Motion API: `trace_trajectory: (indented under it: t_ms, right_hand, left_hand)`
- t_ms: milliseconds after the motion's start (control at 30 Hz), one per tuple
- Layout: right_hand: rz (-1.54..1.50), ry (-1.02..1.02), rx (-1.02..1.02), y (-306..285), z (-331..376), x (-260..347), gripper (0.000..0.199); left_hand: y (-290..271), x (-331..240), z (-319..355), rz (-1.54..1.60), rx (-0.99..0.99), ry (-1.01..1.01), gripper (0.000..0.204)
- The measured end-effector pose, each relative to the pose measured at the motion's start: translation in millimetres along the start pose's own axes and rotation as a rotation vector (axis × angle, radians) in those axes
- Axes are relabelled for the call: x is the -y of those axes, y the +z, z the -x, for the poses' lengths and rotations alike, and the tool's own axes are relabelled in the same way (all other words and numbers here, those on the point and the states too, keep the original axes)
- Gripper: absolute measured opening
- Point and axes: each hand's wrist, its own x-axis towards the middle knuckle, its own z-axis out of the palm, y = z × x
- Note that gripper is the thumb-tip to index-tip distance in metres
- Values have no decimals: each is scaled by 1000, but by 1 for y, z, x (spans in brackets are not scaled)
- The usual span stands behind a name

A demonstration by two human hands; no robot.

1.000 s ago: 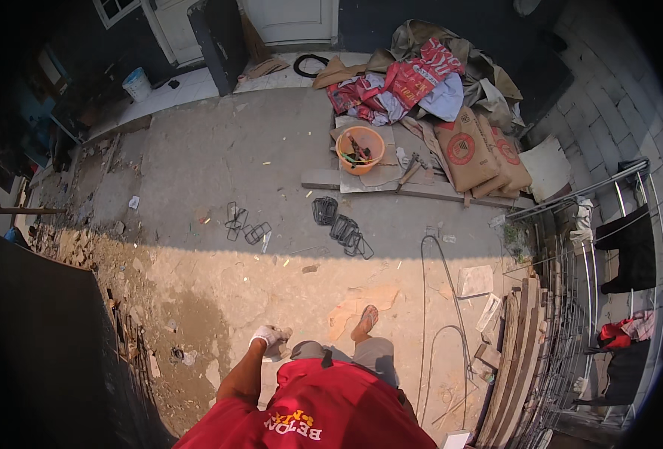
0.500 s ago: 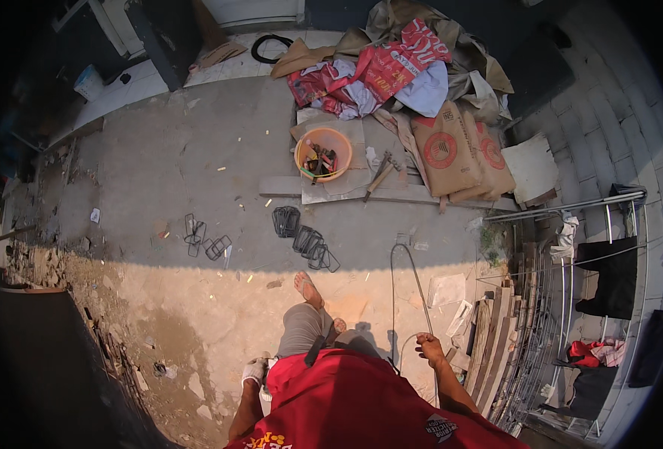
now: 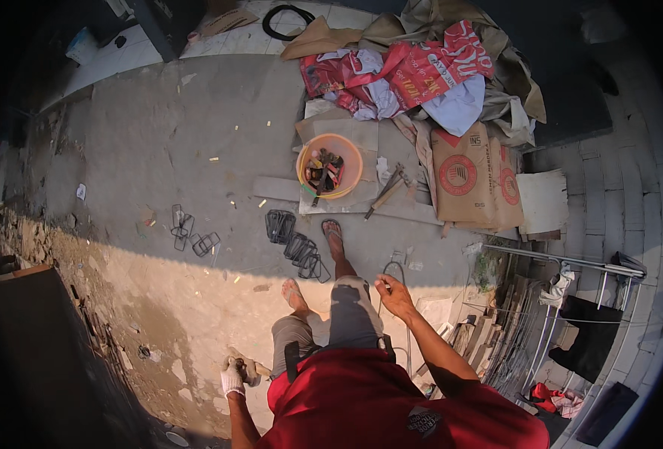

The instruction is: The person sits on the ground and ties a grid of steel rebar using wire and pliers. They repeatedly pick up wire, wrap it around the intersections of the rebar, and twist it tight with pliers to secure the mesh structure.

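Observation:
My left hand, in a white knit glove, hangs low beside my left leg with its fingers closed around a tan, lumpy item whose kind I cannot make out. My bare right hand is out ahead of my right hip, its fingers loosely apart and nothing visible in them. Behind that hand a bent thin rod loops over the ground, apart from it as far as I can tell. Several bent wire frames lie stacked in a row ahead of my feet.
An orange bucket of tools stands ahead, with a hammer beside it. Brown paper sacks and crumpled red sheeting lie beyond. Two loose wire frames are on the left. Wooden planks and a metal rack stand right.
I have stepped forward, with my right foot now near the bucket. My right hand has swung ahead. The left hand's tan item has come into view.

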Motion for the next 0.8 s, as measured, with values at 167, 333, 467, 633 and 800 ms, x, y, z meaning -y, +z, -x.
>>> trace_trajectory:
  t_ms: [167, 333, 467, 633, 800]
  right_hand:
    - [135, -253, 100, 42, -204, 37, 48]
    - [158, -442, 252, 94, -362, 122, 52]
    - [557, -709, 67, 168, -507, 89, 53]
    - [1121, -673, 83, 230, -622, 79, 47]
    - [942, -528, 109, 236, -652, 65, 42]
  left_hand:
    - [-30, 87, 36, 114, -145, -221, 15]
    - [30, 161, 146, -142, -215, -487, 6]
    - [110, 83, 161, -362, -115, -567, 16]
    - [169, 65, 173, -373, -86, -686, 29]
    - [177, 98, 186, -404, 59, -592, 36]
